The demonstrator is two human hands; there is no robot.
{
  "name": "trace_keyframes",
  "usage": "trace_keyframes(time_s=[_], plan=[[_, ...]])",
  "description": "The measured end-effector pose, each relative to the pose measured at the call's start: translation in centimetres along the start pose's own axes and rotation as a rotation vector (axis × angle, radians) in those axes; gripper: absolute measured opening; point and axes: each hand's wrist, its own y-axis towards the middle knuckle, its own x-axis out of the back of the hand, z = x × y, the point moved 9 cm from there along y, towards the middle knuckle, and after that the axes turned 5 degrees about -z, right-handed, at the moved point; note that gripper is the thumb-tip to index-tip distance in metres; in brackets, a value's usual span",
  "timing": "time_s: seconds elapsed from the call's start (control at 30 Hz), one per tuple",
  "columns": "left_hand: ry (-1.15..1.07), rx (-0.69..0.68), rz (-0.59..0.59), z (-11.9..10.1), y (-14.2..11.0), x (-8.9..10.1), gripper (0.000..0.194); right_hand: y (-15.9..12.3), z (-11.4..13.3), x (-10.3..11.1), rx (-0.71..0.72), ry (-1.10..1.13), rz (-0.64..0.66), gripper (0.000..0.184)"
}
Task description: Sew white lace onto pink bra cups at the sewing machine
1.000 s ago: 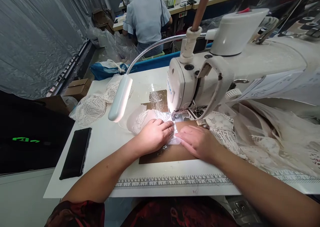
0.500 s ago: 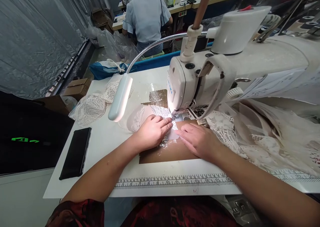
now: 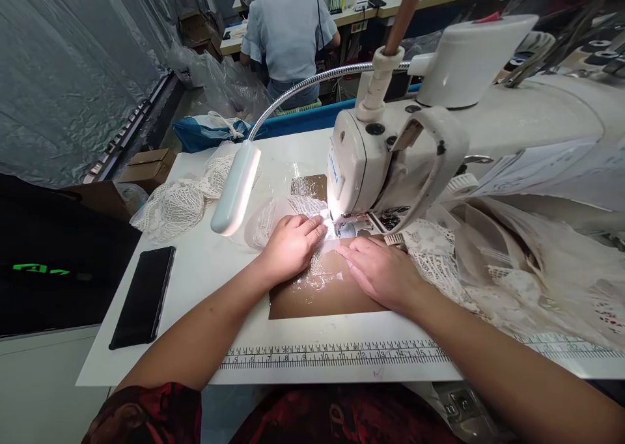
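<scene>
- The left forearm [image 3: 215, 320] comes from the lower left and goes slantwise up to the left hand [image 3: 291, 245].
- This hand is bare, with its back upward; its fingers [image 3: 313, 229] are close together, slightly bent, and point forward and to the right.
- The left thumb and palm are hidden, so its grip cannot be told.
- The right forearm [image 3: 488, 359] enters from the lower right, and the right hand [image 3: 383, 271] is also bare, back upward.
- Its fingers are nearly straight and point toward the left hand.
- Both hands are near each other, not touching.
</scene>
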Motion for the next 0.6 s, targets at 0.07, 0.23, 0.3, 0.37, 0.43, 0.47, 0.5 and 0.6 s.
trace_keyframes(time_s=[0.07, 0.23, 0.3, 0.37, 0.43, 0.47, 0.5, 0.6], plan=[[-0.018, 0.039, -0.03, 0.6, 0.0, 0.0, 0.037, 0.0, 0.1, -0.1, 0.004, -0.006, 0.006, 0.041], [-0.088, 0.094, -0.119, 1.5, -0.4, 0.2, 0.038, 0.0, 0.2, -0.3, -0.012, -0.031, 0.009, 0.037], [-0.115, 0.109, -0.123, 1.7, -0.6, 0.3, 0.041, 0.1, 0.4, -0.4, -0.026, -0.041, 0.018, 0.035], [-0.138, 0.119, -0.117, 1.9, -0.8, 0.3, 0.042, 0.1, 0.7, -0.1, -0.024, -0.051, 0.026, 0.033], [-0.149, 0.126, -0.117, 2.1, -0.9, 0.3, 0.042, -0.4, 1.1, 0.6, -0.012, -0.057, 0.049, 0.031], [-0.152, 0.129, -0.122, 2.3, -1.0, 0.4, 0.042, -0.8, 1.2, 1.0, -0.016, -0.05, 0.073, 0.03], [-0.152, 0.132, -0.128, 2.4, -1.0, 0.4, 0.042, -1.4, 1.3, 1.5, -0.033, -0.036, 0.106, 0.029], [-0.143, 0.14, -0.145, 2.6, -1.2, 0.7, 0.041, -4.2, 1.0, 2.8, -0.143, 0.035, 0.243, 0.027]])
